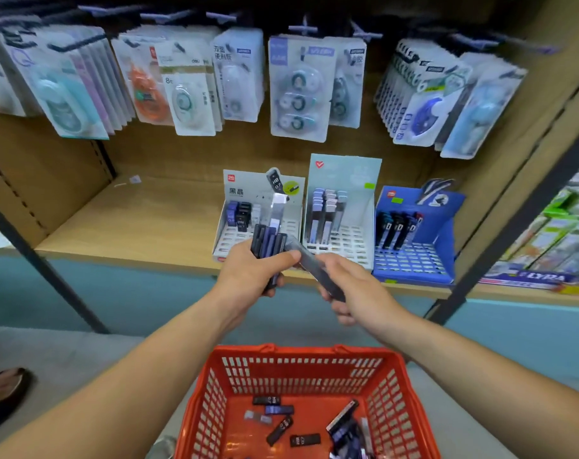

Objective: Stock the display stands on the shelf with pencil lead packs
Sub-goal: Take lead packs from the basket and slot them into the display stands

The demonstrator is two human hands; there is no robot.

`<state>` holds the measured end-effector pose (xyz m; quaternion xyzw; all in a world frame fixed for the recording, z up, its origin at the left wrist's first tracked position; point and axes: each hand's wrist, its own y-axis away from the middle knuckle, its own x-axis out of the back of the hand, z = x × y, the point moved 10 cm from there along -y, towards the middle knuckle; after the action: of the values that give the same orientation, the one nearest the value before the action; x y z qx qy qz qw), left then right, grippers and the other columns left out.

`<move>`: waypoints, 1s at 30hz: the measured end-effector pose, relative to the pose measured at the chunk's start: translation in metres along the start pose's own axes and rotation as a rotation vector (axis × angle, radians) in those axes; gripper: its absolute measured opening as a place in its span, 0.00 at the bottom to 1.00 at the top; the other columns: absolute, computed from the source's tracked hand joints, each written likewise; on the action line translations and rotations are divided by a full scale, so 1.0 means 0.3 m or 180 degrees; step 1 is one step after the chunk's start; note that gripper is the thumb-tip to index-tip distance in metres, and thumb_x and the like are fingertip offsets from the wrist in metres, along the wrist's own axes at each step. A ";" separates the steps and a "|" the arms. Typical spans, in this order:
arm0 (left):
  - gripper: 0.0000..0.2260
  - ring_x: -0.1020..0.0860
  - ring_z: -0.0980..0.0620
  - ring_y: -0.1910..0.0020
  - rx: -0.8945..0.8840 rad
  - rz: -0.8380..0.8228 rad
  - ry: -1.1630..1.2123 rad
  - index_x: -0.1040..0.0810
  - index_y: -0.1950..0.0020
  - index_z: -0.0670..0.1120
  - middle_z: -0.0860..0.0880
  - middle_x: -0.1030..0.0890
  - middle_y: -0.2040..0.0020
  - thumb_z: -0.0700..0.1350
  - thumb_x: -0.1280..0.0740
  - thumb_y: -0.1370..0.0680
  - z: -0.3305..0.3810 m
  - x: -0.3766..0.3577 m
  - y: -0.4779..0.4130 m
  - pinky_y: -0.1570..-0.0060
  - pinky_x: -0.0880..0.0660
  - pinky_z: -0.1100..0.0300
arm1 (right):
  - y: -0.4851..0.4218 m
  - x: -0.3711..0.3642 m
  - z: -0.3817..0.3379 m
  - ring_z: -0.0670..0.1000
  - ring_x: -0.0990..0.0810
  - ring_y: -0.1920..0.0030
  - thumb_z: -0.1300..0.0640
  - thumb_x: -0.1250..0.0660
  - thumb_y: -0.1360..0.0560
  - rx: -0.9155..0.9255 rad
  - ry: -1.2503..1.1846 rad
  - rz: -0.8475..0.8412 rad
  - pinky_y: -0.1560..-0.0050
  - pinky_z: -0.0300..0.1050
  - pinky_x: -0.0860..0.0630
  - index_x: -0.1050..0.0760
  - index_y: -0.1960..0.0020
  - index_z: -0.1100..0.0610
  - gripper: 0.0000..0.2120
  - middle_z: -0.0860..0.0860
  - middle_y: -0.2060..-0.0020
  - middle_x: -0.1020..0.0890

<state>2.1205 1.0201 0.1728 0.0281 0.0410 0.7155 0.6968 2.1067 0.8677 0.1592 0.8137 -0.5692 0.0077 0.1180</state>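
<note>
My left hand [251,271] grips a bundle of dark and blue pencil lead packs [268,241] upright in front of the shelf. My right hand [351,289] holds one grey lead pack [309,263] at a slant, its top end touching the bundle. Three display stands sit on the wooden shelf [132,226]: a white stand [288,226] with a few packs at its back left, a pale tall-backed stand [344,240] with several packs, and a blue stand [413,260] with dark packs in its back row. Their front slots are vacant.
A red basket [314,362] below my arms holds several loose lead packs [281,425]. Correction tape cards [298,91] hang from hooks above the stands. A dark metal upright [513,223] frames the shelf at the right; another slants at the left. A sandalled foot [3,389] shows at lower left.
</note>
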 end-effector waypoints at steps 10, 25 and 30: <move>0.06 0.28 0.53 0.73 -0.0034 0.0136 0.0228 0.20 0.53 0.45 0.50 0.20 0.66 0.43 0.24 0.25 -0.009 -0.074 -0.007 0.75 0.33 0.61 | 0.011 0.058 0.011 0.50 0.31 0.69 0.59 0.37 0.17 0.0239 -0.0191 0.0148 0.68 0.44 0.34 0.26 0.45 0.54 0.03 0.53 0.65 0.30; 0.09 0.28 0.48 0.72 -0.0173 -0.0196 -0.0590 0.21 0.54 0.38 0.47 0.26 0.72 0.42 0.24 0.25 -0.041 -0.163 -0.093 0.73 0.34 0.58 | -0.068 0.158 0.035 0.45 0.23 0.64 0.61 0.35 0.19 0.0416 -0.0030 0.0177 0.62 0.45 0.25 0.29 0.32 0.41 0.21 0.46 0.61 0.23; 0.13 0.27 0.49 0.72 -0.0178 -0.0230 -0.0762 0.21 0.52 0.36 0.45 0.20 0.68 0.43 0.23 0.26 -0.037 -0.158 -0.120 0.74 0.33 0.59 | -0.104 0.201 0.036 0.48 0.22 0.64 0.67 0.35 0.20 0.0382 -0.0096 0.0138 0.66 0.46 0.24 0.26 0.35 0.47 0.20 0.48 0.62 0.25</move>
<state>2.1567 0.9734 0.1592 0.0923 -0.0614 0.6824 0.7225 2.1557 0.8199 0.1519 0.8068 -0.5869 0.0321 0.0602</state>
